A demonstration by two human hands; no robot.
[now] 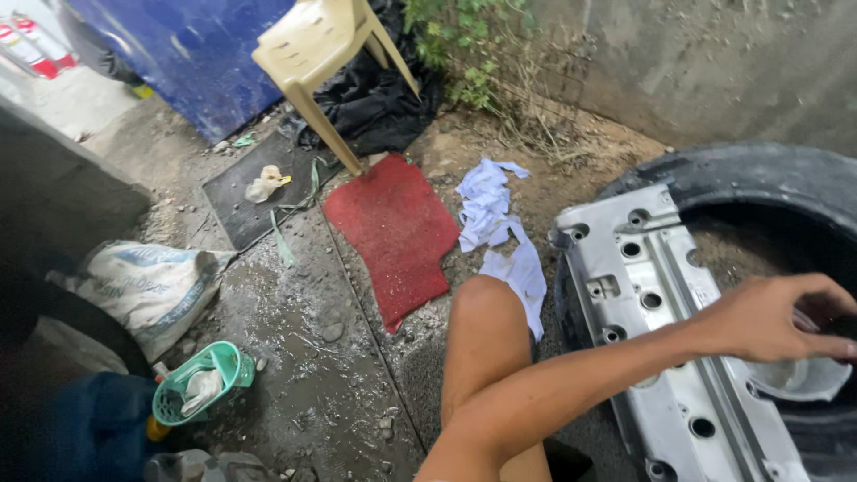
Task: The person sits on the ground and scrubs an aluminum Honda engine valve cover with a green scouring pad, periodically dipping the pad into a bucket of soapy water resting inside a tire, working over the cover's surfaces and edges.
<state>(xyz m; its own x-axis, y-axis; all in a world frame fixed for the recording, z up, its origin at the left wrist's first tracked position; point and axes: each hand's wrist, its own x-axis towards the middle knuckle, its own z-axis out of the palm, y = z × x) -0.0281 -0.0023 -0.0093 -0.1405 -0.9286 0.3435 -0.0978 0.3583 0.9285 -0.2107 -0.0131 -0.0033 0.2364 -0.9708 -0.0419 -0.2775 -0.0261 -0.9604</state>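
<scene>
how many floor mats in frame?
2. A red mat lies on the ground by the chair leg; a black mat lies left of it, partly under the chair. Others may be hidden.

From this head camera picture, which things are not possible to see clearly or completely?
- Head view: the other hand is outside the frame; only one hand shows, and which side it belongs to is unclear.
- Its grip: fingertips blur over a pale container, so contact is uncertain.
- Metal cover: the lower end is cut by the bottom edge, and the forearm crosses it.
- Tyre: cut by the right edge.
- Plastic chair: top cut by the upper edge.
</scene>
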